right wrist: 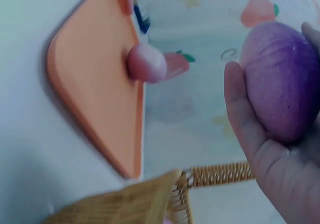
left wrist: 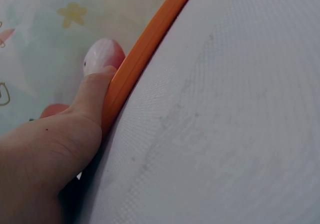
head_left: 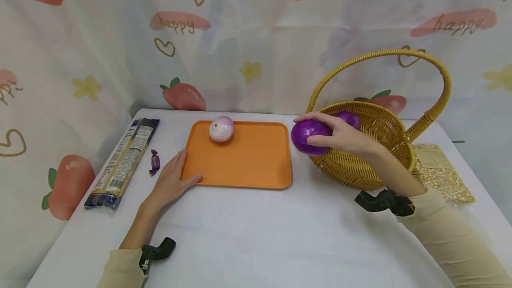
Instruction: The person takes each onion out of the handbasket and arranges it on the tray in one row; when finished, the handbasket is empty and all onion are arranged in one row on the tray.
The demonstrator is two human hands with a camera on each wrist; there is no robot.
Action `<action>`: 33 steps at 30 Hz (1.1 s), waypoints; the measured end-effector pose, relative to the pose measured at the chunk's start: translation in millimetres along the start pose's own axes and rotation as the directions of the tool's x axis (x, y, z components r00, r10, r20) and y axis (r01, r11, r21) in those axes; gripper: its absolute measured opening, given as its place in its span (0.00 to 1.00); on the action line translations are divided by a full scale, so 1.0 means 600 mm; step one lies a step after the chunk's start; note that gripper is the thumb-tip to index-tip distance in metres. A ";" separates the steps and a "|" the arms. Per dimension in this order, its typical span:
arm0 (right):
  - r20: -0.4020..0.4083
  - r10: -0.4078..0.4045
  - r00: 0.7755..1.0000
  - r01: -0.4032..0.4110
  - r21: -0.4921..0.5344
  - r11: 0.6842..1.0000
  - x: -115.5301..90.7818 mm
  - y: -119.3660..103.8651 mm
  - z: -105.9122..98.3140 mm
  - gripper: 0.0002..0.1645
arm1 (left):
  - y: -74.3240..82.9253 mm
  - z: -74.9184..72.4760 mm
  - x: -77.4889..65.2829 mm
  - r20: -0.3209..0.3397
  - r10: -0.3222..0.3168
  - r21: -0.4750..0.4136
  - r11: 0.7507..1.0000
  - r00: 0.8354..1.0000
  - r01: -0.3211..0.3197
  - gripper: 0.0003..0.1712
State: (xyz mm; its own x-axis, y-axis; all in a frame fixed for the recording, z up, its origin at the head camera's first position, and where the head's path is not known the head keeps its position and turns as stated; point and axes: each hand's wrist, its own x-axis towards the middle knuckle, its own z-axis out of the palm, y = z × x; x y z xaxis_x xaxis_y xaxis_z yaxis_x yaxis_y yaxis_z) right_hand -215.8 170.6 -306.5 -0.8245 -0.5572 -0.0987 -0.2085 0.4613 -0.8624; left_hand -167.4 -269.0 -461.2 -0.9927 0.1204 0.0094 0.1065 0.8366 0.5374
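Note:
My right hand (head_left: 340, 134) grips a glossy, deep purple round vegetable (head_left: 310, 138), lifted over the left rim of a yellow wicker basket (head_left: 384, 134). Its fingers and thumb wrap the sides, and the right wrist view shows the vegetable (right wrist: 280, 81) egg-shaped with faint streaks. A second purple vegetable (head_left: 349, 119) lies in the basket, partly hidden behind the hand. With fingers fairly straight, my left hand (head_left: 171, 181) rests against the front left corner of an orange tray (head_left: 244, 163), thumb at its front rim. On the tray's back left sits a pale pink-and-white onion (head_left: 221, 129).
A long printed packet (head_left: 122, 163) lies along the table's left side, with a small purple-wrapped candy (head_left: 154, 162) beside it. Right of the basket is a gold, glittery flat packet (head_left: 444, 172). The basket's tall handle (head_left: 380, 54) arches upward. A patterned curtain (head_left: 280, 57) hangs behind the table.

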 end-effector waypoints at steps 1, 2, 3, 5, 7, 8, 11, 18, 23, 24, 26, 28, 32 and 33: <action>-0.012 0.007 1.000 -0.006 0.016 1.000 0.001 -0.005 0.005 0.30 | 0.001 -0.001 0.001 -0.002 0.003 0.002 1.000 1.000 -0.003 0.56; -0.022 0.009 1.000 -0.009 0.030 1.000 0.003 -0.011 0.010 0.30 | 0.001 -0.002 0.001 -0.003 0.004 0.001 1.000 1.000 -0.004 0.56; -0.036 0.013 0.999 -0.012 0.034 0.999 0.005 -0.016 0.015 0.30 | 0.002 -0.003 0.002 -0.004 0.005 -0.003 1.000 1.000 -0.005 0.56; -0.061 0.028 0.998 -0.024 0.058 0.998 0.011 -0.026 0.026 0.31 | 0.003 -0.004 0.003 -0.002 0.005 -0.009 1.000 1.000 -0.005 0.56; -0.082 0.031 0.996 -0.025 0.074 0.997 0.019 -0.034 0.036 0.31 | 0.003 -0.003 0.004 0.001 0.001 -0.009 1.000 1.000 -0.001 0.56; -0.091 0.031 0.995 -0.024 0.077 0.997 0.022 -0.037 0.041 0.31 | 0.003 -0.003 0.004 0.003 -0.001 -0.010 1.000 1.000 0.001 0.56; -0.110 0.028 0.994 -0.016 0.110 0.994 0.037 -0.038 0.054 0.31 | 0.004 -0.002 0.004 0.005 -0.001 -0.007 1.000 1.000 0.001 0.56; -0.156 0.023 0.987 0.005 0.171 0.985 0.070 -0.026 0.078 0.31 | 0.005 -0.005 0.004 0.012 -0.002 -0.005 1.000 1.000 0.002 0.56; -0.228 0.001 0.974 0.029 0.127 0.991 0.096 -0.027 0.093 0.32 | 0.000 -0.006 0.001 -0.009 0.012 0.007 1.000 1.000 -0.012 0.55; -0.243 -0.005 0.970 0.036 0.123 0.992 0.101 -0.027 0.096 0.32 | 0.000 -0.005 0.001 -0.017 0.017 0.006 1.000 1.000 -0.017 0.55; -0.272 -0.003 0.962 0.038 0.123 0.992 0.109 -0.027 0.100 0.32 | -0.001 -0.003 -0.001 -0.029 0.029 0.005 1.000 0.999 -0.029 0.54; -0.292 0.000 0.957 0.042 0.138 0.989 0.115 -0.025 0.104 0.32 | -0.002 0.000 -0.002 -0.034 0.034 0.006 0.999 0.999 -0.033 0.54; -0.311 0.023 0.950 0.029 0.162 0.986 0.125 -0.020 0.110 0.32 | -0.001 0.002 -0.003 -0.020 0.025 0.004 1.000 0.999 -0.025 0.55; -0.310 0.023 0.950 0.029 0.162 0.986 0.129 -0.018 0.111 0.32 | -0.002 0.002 -0.002 -0.017 0.022 0.008 1.000 1.000 -0.022 0.55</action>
State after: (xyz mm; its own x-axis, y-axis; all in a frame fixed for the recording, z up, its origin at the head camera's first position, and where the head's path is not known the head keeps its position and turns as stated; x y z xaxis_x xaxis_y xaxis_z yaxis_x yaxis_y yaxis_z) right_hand -242.2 76.7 -337.5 -0.9517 -0.3045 0.0403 -0.1442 0.3271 -0.9339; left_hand -166.3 -269.5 -462.6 -0.9909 0.1296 0.0360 0.1288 0.8381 0.5301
